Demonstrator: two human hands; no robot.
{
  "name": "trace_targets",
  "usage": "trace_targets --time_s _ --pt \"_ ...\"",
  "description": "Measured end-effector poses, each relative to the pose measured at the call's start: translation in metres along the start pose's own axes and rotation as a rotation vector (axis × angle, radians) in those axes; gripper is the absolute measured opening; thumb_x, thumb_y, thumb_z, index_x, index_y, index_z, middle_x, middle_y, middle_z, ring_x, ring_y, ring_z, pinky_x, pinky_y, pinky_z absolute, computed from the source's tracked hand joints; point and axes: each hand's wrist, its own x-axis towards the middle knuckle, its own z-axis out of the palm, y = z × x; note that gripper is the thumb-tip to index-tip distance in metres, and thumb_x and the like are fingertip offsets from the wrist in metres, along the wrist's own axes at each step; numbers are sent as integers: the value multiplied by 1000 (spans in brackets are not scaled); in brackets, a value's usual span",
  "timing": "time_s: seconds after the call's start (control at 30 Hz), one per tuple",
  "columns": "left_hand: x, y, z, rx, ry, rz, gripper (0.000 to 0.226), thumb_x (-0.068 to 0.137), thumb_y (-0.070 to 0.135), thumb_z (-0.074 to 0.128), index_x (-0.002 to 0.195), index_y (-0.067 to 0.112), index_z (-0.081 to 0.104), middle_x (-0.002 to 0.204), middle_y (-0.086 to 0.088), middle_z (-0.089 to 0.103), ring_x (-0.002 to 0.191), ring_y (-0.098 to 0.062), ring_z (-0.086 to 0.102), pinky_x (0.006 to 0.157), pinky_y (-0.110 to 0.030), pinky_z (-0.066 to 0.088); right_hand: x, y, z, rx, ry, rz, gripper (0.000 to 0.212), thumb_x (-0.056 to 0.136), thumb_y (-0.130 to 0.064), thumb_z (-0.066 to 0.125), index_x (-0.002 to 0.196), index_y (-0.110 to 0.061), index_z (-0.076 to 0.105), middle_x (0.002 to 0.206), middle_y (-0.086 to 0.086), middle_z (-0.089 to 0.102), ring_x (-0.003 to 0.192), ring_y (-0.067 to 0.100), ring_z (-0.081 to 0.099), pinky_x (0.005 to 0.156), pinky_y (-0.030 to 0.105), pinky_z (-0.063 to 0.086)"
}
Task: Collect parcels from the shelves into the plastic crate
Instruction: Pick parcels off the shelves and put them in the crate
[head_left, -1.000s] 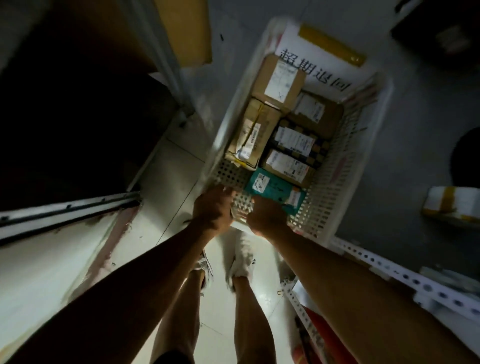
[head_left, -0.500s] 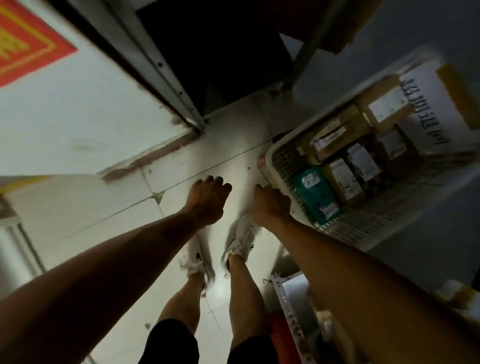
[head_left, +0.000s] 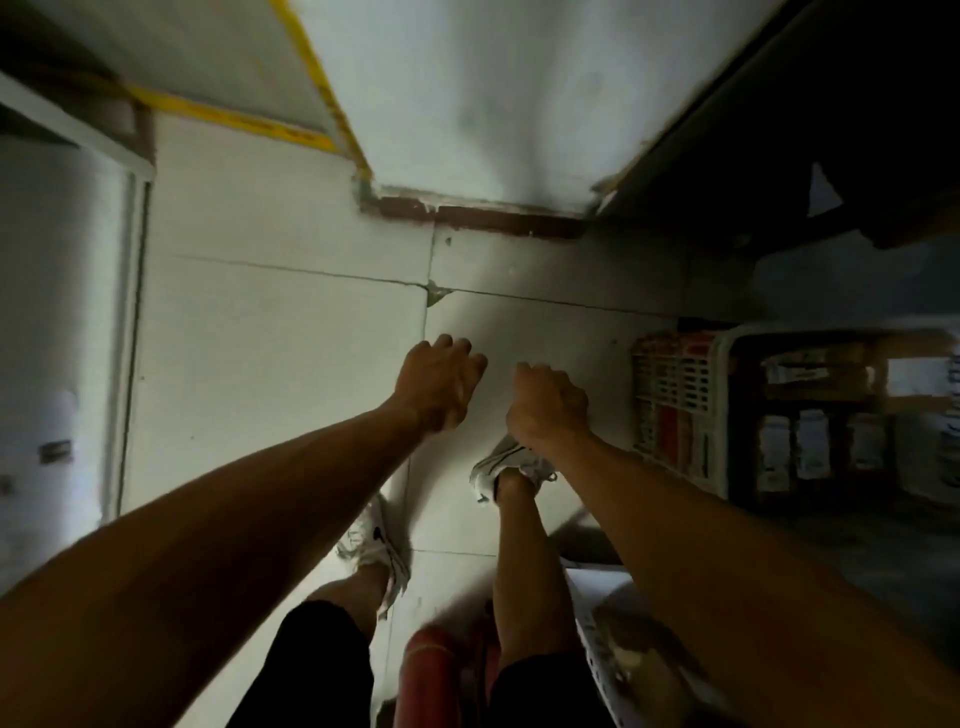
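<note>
The plastic crate (head_left: 675, 410) is sitting on the tiled floor (head_left: 291, 364), well off to the right of my hands, and its parcels (head_left: 810, 441) are lying packed inside it, brown boxes with pale labels, blurred by my head turning. I am holding nothing. My right hand (head_left: 548, 402), the one nearer the crate, is hanging with its fingers loosely curled under and gripping nothing, clear of the crate's rim. My left hand (head_left: 441, 384), further from the crate, is reaching forward with fingers relaxed and slightly spread, also bare.

Below the hands, my white shoes (head_left: 511, 462) are stepping across the tiles, the right one close to the crate's near corner. That is where I am judging the first risk: turning away like this, I could clip the corner with my foot and shunt or tip the crate. Something red (head_left: 431, 670) and a perforated white shelf edge (head_left: 597, 644) are crowding my legs on the crate side too, so a stumble there seems likely enough.

Further from the crate, the wall (head_left: 467, 93) with its yellow tape (head_left: 311, 78) is smeared with motion, and the shelving above the crate is too dark to read. In this gloom I could misjudge a reach and knock a parcel down.
</note>
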Motion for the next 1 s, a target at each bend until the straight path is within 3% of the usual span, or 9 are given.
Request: trace_targets --time_s 0.17,0.5,0.8,0.9,1.0 --pt "-89 -82 31 -99 13 -200 44 90 20 63 133 24 54 125 -3 56 117 -24 53 91 -35 49 -22 -108 11 -155 -42 -137 42 95 -21 64 134 -13 52 134 13 54 127 33 50 92 43 51" --pt "-255 -205 97 -439 128 -732 46 92 11 55 135 26 53 129 1 56 121 -21 52 94 -32 46 -69 -332 55 -583 14 -565 42 96 -21 58 135 -12 48 134 12 52 127 30 48 93 40 49" --pt "-359 -212 167 -674 167 -1133 42 89 13 55 130 22 56 128 -4 56 122 -25 49 98 -36 40 -111 -449 119 -903 58 -841 42 92 -13 60 133 -17 52 131 8 57 124 29 50 83 35 47" --pt "-392 -213 188 -784 247 -1307 37 91 17 59 128 21 58 126 -4 59 118 -26 50 95 -35 42 -127 -477 138 -970 76 -944 41 92 -13 58 132 -19 53 131 6 58 124 27 51 82 33 47" --pt "-420 -215 203 -883 331 -1451 45 88 7 58 131 19 57 128 -5 59 119 -26 50 98 -36 43 -147 -502 155 -1004 86 -1029 41 94 -14 57 134 -21 53 132 4 58 124 25 52 86 34 50"
